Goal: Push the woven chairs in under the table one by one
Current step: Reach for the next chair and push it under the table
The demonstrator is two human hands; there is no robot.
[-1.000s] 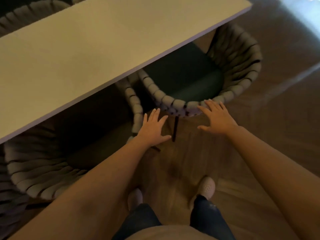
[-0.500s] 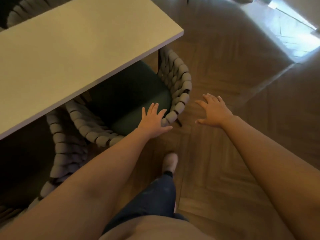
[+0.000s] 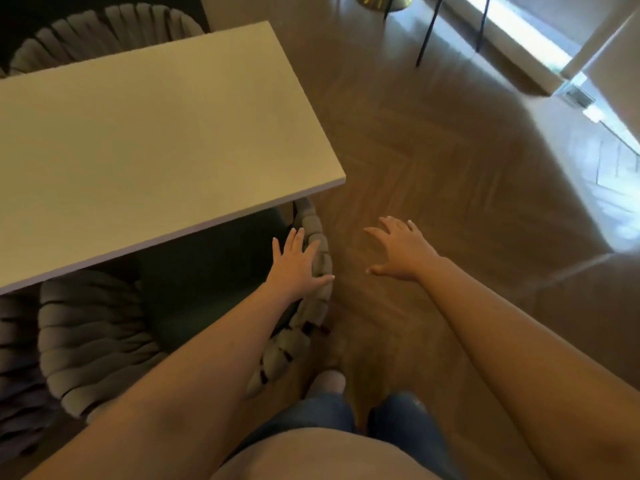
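Herringbone floor (image 3: 450,150), white table (image 3: 156,133) at 10 o'clock; woven chair (image 3: 97,334) is tucked partly under it at 8 o'clock, left hand (image 3: 298,268) is laid flat on its rim, likely for pushing; right hand (image 3: 401,252) is held spread, empty

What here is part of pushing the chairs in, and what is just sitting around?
Part of the job: woven chair, far woven chair, table, left hand at the near chair's rim, right hand.
Just there: black furniture legs, gold base, wooden floor.
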